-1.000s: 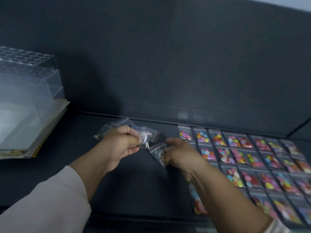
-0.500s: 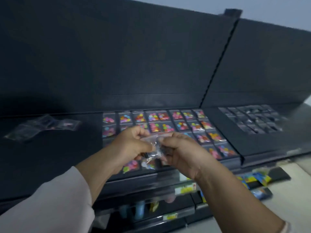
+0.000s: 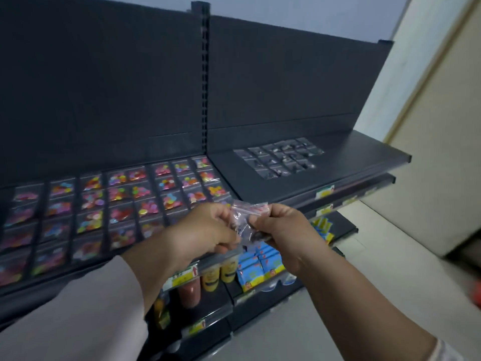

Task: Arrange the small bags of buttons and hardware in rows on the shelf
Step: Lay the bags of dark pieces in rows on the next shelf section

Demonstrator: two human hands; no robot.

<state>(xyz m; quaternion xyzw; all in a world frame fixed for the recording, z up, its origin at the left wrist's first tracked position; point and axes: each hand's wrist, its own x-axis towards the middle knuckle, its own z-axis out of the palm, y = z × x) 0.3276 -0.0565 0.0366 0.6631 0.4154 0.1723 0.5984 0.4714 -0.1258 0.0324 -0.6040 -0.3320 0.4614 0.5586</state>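
Small clear bags of bright buttons (image 3: 117, 204) fill the left of the dark metal shelf (image 3: 364, 162) in tidy rows, and a smaller block of dark hardware bags (image 3: 281, 157) sits right of centre. Mid-frame, left hand (image 3: 205, 230) and right hand (image 3: 282, 230) both pinch a crumpled clutch of clear bags (image 3: 247, 213), fingers curled, likely separating one to place.
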